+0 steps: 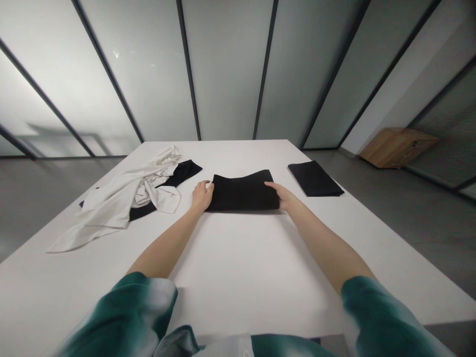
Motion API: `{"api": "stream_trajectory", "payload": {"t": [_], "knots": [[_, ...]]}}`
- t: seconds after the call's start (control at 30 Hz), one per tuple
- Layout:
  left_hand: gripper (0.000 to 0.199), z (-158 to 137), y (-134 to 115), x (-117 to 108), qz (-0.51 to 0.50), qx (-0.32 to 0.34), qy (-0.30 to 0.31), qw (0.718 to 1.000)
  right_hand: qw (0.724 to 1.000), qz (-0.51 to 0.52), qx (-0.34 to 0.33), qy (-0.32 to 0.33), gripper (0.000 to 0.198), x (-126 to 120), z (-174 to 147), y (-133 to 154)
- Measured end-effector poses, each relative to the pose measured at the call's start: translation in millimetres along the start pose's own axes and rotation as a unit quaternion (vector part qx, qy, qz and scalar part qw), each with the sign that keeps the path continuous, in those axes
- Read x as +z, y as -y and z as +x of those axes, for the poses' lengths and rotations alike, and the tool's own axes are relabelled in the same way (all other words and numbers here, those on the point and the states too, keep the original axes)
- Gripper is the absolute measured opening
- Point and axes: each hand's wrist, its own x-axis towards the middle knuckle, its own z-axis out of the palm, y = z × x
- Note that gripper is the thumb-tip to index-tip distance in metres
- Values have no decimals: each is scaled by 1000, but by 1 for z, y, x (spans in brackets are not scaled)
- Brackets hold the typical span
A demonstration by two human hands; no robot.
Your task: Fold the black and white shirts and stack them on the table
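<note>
A folded black garment (pixel 243 192) is held between my two hands over the middle of the white table (pixel 256 263). My left hand (pixel 203 196) grips its left end, fingertips near the upper left corner. At the right end my right hand (pixel 279 193) pinches the cloth, with the thumb on the near face and the other fingers hidden behind or under it. The top edge dips slightly in the middle. I cannot tell what kind of garment it is.
To the left lies a loose heap of white cloth (pixel 111 198) with black cloth (pixel 185 172) partly under it. A folded black cloth (pixel 315 178) lies flat near the table's right edge. Beyond stand frosted glass panels (pixel 226 69) and a wooden cabinet (pixel 394 146).
</note>
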Motion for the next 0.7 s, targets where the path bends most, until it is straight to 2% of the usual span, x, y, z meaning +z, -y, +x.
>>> {"api": "stream_trajectory", "payload": {"t": [0.07, 0.17, 0.27, 0.4, 0.57, 0.7], "knots": [[38, 1, 0, 1, -6, 2, -6, 1000, 1000, 8, -9, 9, 25, -1, 2, -1], [37, 2, 1, 1, -13, 6, -11, 1000, 1000, 23, -1, 7, 19, -1, 5, -3], [38, 2, 2, 1, -15, 11, -9, 1000, 999, 24, 8, -23, 11, 0, 7, -5], [39, 1, 2, 0, -13, 10, -7, 1000, 998, 30, -9, -50, 11, 3, 8, -7], [39, 1, 1, 0, -11, 10, -3, 1000, 999, 37, -17, -11, 19, 3, 3, -6], [39, 1, 0, 0, -8, 11, -1, 1000, 999, 32, 11, 27, 23, 4, -4, -5]]}}
